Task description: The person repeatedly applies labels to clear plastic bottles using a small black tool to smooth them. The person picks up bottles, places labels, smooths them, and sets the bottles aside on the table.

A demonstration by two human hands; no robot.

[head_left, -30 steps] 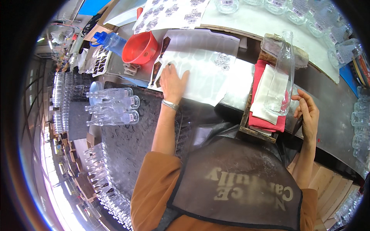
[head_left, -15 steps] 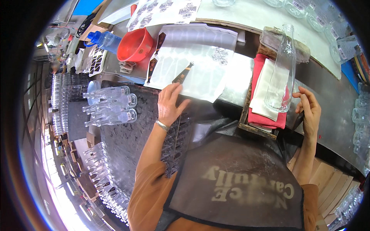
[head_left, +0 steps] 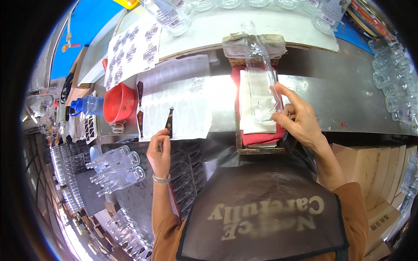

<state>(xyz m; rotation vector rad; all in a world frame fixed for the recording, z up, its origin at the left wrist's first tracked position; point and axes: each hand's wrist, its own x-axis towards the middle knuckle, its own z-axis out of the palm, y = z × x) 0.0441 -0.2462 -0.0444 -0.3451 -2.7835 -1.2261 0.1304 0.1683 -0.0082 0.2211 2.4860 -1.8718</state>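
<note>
My left hand [head_left: 159,153] is closed in a pinch at the lower end of a dark, narrow, tie-shaped label [head_left: 170,118]. The label lies over a white backing sheet [head_left: 191,104]. A clear glass bottle [head_left: 260,61] lies in front of me, its neck pointing away, on a folded white cloth [head_left: 257,126] over a red cloth [head_left: 261,140]. My right hand [head_left: 300,115] has its thumb and fingers around the bottle's near right side. Something dark shows beneath that hand, too hidden to name. The bottle's neck rests over a greyish rag [head_left: 233,47].
A red bowl [head_left: 118,103] and blue-capped water bottle [head_left: 89,105] stand left. A sheet of printed labels [head_left: 133,52] lies beyond. Several glass bottles lie on the dark surface [head_left: 139,191] at left; others line the far shelf [head_left: 200,39]. Cardboard boxes [head_left: 361,169] stand right.
The view has shifted, so the bench appears further left. My left fingers have closed on the dark label's lower end. My right hand has moved from beside the glass bottle onto its near side.
</note>
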